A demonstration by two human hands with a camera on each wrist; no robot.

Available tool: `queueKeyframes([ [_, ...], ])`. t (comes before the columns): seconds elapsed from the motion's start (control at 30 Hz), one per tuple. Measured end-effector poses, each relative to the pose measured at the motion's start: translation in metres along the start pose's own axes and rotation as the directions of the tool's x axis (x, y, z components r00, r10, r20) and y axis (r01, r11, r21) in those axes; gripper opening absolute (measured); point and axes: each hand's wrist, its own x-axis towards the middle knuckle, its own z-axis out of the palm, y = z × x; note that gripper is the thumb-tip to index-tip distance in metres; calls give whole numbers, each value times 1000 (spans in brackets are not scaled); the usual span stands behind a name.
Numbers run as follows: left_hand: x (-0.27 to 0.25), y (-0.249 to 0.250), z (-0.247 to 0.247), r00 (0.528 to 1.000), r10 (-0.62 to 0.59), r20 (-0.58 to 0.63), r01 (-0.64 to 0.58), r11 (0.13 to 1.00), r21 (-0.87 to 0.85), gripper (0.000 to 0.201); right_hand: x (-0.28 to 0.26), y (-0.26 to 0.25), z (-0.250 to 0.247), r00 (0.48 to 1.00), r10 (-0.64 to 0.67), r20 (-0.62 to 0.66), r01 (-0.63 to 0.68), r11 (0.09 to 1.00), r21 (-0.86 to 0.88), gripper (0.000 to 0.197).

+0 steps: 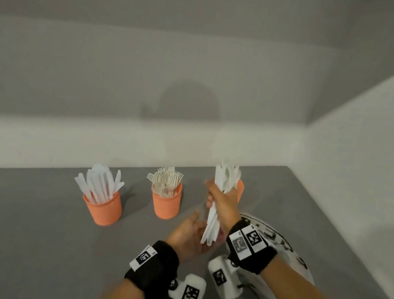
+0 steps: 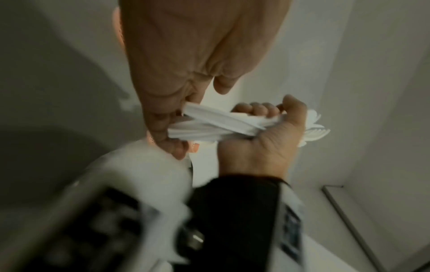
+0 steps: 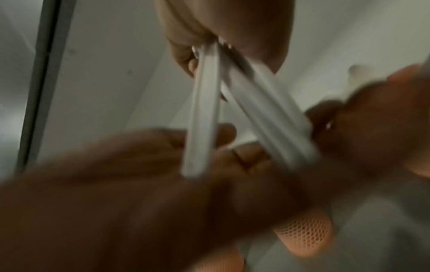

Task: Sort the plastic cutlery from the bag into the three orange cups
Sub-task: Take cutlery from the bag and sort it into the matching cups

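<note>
The left hand (image 1: 190, 234) is lying open beneath the handle ends of a bundle (image 1: 215, 213) of white cutlery. The right hand (image 1: 222, 199) is gripping that bundle mid-length: light, stiff, slick pieces, likely to splay, best held there. Beyond are standing ribbed orange cups: knives (image 1: 102, 208), forks (image 1: 165, 201), and a third (image 1: 240, 190), half hidden.
</note>
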Motion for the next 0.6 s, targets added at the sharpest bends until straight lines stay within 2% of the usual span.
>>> queueKeyframes([
  [0.07,-11,3,-7,999,39,0,-39,998,-51,49,-6,12,19,999,-45,-11,45,997,-59,34],
  [0.2,-35,10,-26,985,170,22,-169,985,-47,21,-10,29,43,999,-31,-20,31,999,-34,26],
  [0.33,-44,8,-41,986,164,-24,-150,945,292,10,-16,39,60,999,6,53,0,995,-103,27],
  [0.43,-45,10,-46,975,206,-88,-150,893,423,11,-20,43,66,986,40,161,-20,992,-122,23],
  [0.5,-45,13,-51,974,203,-97,-147,900,411,13,-20,44,66,948,150,280,-133,988,-78,16],
  [0.57,-45,15,-55,978,185,-99,-139,923,359,20,-20,45,64,872,265,412,-275,961,-36,7],
  [0.6,-45,16,-56,979,178,-101,-134,930,342,21,-19,48,63,836,307,455,-327,944,-36,11],
])
